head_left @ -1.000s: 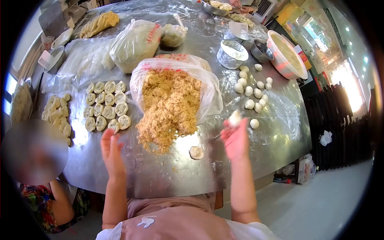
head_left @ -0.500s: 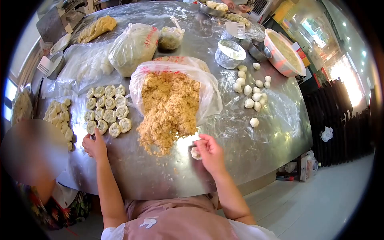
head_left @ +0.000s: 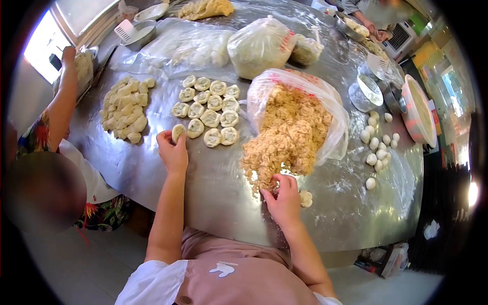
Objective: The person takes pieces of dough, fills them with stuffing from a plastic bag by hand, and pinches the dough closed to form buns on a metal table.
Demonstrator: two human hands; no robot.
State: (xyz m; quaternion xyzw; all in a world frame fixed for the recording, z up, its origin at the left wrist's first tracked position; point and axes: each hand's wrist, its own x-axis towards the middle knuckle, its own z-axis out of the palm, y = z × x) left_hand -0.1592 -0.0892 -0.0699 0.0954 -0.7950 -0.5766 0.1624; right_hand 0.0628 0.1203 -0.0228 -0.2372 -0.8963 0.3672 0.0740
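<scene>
My left hand pinches a flattened dough round between thumb and fingers, tilted up at the near left corner of a group of similar dough rounds. At the near edge of a heap of brown crumbly filling, my right hand has its fingers curled into the crumbs; how much they grip is partly hidden. A single dough piece lies on the table just right of that hand. The filling spills out of an open plastic bag.
Cut dough pieces lie at the left, small dough balls at the right. Behind stand a tied plastic bag, a flour container and a large basin. A person reaches at the left; another person's hands work at the far right.
The view has swung left. My left hand now has the dough round tilted up. My right hand has moved from beside the single dough piece to the filling's near edge.
</scene>
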